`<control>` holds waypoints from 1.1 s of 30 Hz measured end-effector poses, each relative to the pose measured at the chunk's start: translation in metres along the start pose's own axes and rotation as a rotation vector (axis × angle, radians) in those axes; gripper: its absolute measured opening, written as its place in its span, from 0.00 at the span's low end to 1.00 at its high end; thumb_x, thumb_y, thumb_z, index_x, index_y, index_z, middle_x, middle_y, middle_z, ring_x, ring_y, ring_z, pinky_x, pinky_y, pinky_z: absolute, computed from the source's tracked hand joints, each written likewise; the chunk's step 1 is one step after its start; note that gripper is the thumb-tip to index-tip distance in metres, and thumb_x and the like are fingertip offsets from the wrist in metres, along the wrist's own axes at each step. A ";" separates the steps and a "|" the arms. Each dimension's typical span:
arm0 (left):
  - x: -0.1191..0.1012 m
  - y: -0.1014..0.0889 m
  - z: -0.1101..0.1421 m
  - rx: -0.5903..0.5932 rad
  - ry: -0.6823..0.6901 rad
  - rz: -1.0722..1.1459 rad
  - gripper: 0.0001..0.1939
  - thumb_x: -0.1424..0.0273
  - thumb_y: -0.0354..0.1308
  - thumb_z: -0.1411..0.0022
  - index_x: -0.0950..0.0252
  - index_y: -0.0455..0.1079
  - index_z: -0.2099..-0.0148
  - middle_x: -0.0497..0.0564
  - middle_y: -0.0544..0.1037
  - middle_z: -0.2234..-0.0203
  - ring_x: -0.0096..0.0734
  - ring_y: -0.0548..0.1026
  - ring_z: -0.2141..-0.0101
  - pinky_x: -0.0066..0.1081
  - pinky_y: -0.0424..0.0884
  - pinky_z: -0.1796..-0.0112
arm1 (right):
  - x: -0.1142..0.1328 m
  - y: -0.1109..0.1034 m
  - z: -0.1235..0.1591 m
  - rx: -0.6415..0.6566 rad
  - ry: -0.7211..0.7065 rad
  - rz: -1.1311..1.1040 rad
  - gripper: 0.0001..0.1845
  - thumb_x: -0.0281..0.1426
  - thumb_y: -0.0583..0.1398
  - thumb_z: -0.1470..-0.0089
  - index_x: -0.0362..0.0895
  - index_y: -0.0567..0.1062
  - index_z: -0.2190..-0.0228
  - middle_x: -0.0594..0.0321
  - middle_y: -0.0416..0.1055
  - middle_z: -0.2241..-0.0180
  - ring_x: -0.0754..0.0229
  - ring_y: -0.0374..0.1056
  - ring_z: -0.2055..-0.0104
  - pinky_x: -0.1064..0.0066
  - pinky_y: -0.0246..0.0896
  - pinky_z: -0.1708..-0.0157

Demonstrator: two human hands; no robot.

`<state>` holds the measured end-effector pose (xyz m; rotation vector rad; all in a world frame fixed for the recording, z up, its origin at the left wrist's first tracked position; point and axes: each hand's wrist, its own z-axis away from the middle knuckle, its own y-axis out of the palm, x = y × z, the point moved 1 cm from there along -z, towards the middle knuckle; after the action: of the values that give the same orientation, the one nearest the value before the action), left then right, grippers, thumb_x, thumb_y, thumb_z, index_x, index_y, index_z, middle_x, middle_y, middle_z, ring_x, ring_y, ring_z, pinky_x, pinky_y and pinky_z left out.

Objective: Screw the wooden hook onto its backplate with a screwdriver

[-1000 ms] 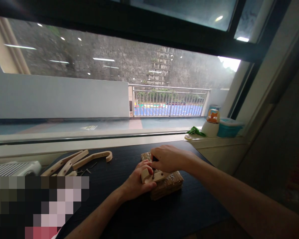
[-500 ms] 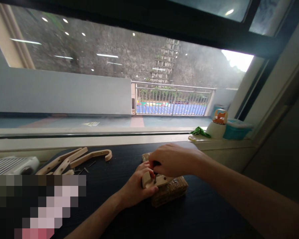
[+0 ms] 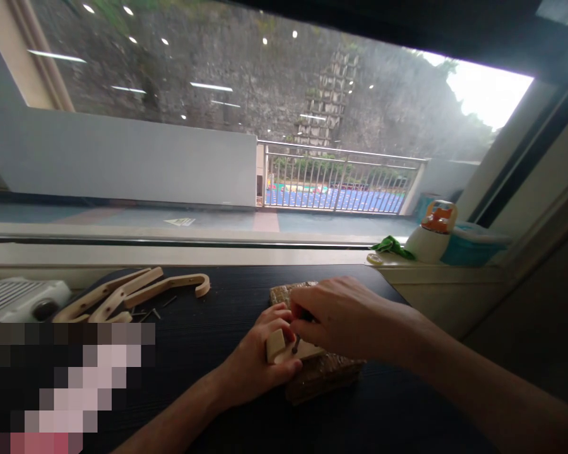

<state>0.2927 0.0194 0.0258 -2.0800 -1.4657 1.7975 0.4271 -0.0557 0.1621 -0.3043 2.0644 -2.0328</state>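
My left hand [image 3: 255, 359] is closed around a small pale curved wooden piece [image 3: 276, 346], pressing it down on a brown fibrous block [image 3: 324, 372] that lies on the dark table [image 3: 208, 378]. My right hand [image 3: 341, 318] reaches over from the right, its fingers pinched on a small dark tool or screw [image 3: 295, 345] standing on the wooden piece. Most of that dark item is hidden under the fingers.
Several long hooked wooden pieces [image 3: 137, 291] and small dark screws [image 3: 151, 313] lie at the table's back left. A white device [image 3: 23, 299] sits at the far left. On the window sill at the right stand a white and orange container [image 3: 430, 234], a teal box [image 3: 468, 247] and a green cloth [image 3: 392, 247].
The view has tilted and shifted a little. My right hand has lowered and turned slightly over the wooden piece; my left hand keeps its grip.
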 end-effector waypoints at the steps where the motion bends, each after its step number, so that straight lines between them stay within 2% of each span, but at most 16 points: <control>1: 0.000 0.000 0.000 0.000 0.004 -0.001 0.14 0.72 0.62 0.53 0.64 0.68 0.61 0.55 0.67 0.49 0.44 0.57 0.43 0.41 0.52 0.42 | -0.001 -0.001 0.001 -0.010 -0.012 -0.019 0.12 0.38 0.52 0.44 0.45 0.71 0.69 0.64 0.72 0.75 0.62 0.64 0.74 0.69 0.41 0.77; 5: -0.006 -0.002 0.000 -0.005 0.000 0.006 0.13 0.72 0.62 0.53 0.63 0.68 0.63 0.54 0.68 0.51 0.45 0.61 0.46 0.41 0.56 0.44 | -0.002 -0.005 0.004 0.006 -0.038 -0.059 0.08 0.35 0.54 0.46 0.47 0.71 0.69 0.65 0.72 0.73 0.62 0.65 0.72 0.70 0.43 0.76; 11: -0.013 -0.004 -0.001 -0.009 -0.045 0.022 0.11 0.72 0.62 0.53 0.64 0.70 0.64 0.54 0.71 0.55 0.45 0.63 0.48 0.41 0.59 0.46 | 0.000 0.001 -0.002 0.032 -0.082 -0.079 0.08 0.34 0.53 0.45 0.47 0.71 0.68 0.63 0.73 0.68 0.59 0.67 0.66 0.71 0.47 0.73; 15: -0.012 -0.004 -0.001 -0.004 -0.057 0.023 0.11 0.72 0.62 0.54 0.63 0.70 0.64 0.54 0.69 0.52 0.45 0.61 0.46 0.40 0.57 0.44 | -0.001 0.005 -0.007 0.029 -0.002 -0.087 0.09 0.35 0.51 0.43 0.45 0.70 0.69 0.63 0.72 0.72 0.60 0.67 0.69 0.71 0.46 0.75; 20: -0.008 -0.003 -0.001 0.012 -0.052 0.012 0.14 0.73 0.62 0.54 0.62 0.69 0.62 0.51 0.68 0.49 0.44 0.57 0.43 0.41 0.54 0.43 | -0.005 0.005 -0.011 0.019 0.119 -0.025 0.13 0.38 0.51 0.43 0.44 0.68 0.72 0.64 0.69 0.78 0.63 0.63 0.76 0.71 0.40 0.80; 25: -0.003 -0.001 0.000 -0.016 -0.023 0.024 0.11 0.72 0.62 0.53 0.63 0.68 0.65 0.53 0.67 0.48 0.45 0.56 0.42 0.42 0.52 0.42 | -0.008 -0.002 -0.006 0.026 0.054 0.019 0.13 0.41 0.53 0.46 0.46 0.70 0.72 0.65 0.68 0.80 0.63 0.62 0.77 0.70 0.38 0.80; 29: -0.006 -0.002 0.000 -0.018 -0.019 0.028 0.12 0.72 0.62 0.54 0.63 0.68 0.64 0.54 0.69 0.51 0.45 0.60 0.45 0.41 0.56 0.44 | -0.005 -0.009 -0.002 0.046 -0.030 -0.004 0.05 0.33 0.54 0.48 0.46 0.70 0.71 0.65 0.71 0.75 0.63 0.64 0.73 0.70 0.41 0.78; 33: -0.010 -0.003 -0.001 -0.022 -0.052 0.016 0.10 0.72 0.62 0.54 0.63 0.68 0.65 0.53 0.70 0.54 0.45 0.64 0.48 0.40 0.60 0.46 | 0.000 -0.008 -0.004 0.114 -0.076 -0.047 0.07 0.31 0.53 0.46 0.44 0.71 0.71 0.62 0.72 0.71 0.61 0.66 0.69 0.69 0.44 0.76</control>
<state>0.2925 0.0152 0.0357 -2.0761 -1.4917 1.8638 0.4253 -0.0520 0.1698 -0.4065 1.9061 -2.1219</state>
